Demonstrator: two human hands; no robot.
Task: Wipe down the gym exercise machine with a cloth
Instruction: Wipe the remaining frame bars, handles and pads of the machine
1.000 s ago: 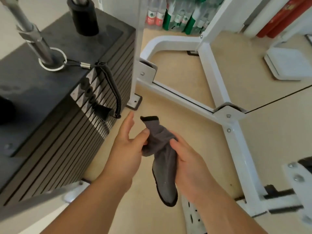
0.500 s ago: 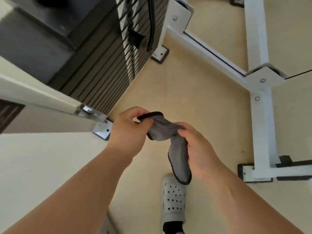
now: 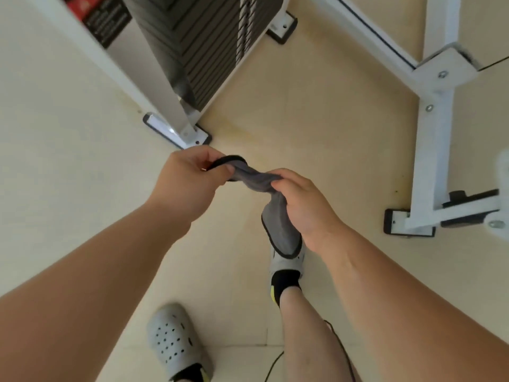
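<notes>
A grey cloth (image 3: pixel 278 224) with a black hem stretches between both hands above the floor. My left hand (image 3: pixel 187 183) pinches its upper end between thumb and fingers. My right hand (image 3: pixel 300 205) grips the middle, and the rest of the cloth hangs down below it. The gym machine's black weight stack (image 3: pixel 203 42) stands at the top, a short way beyond my hands, inside a white frame (image 3: pixel 154 86). More of the white frame (image 3: pixel 435 125) runs down the right side.
Beige floor lies all around. My two feet in grey perforated clogs (image 3: pixel 173 340) stand below the hands. A thin black cord (image 3: pixel 338 346) trails by my right leg. The frame's floor plates (image 3: pixel 176 133) sit just ahead of my left hand.
The view has tilted down from the weight stack's top to the floor and my feet. My left hand closed on the cloth's upper end, and both hands pulled the cloth out between them.
</notes>
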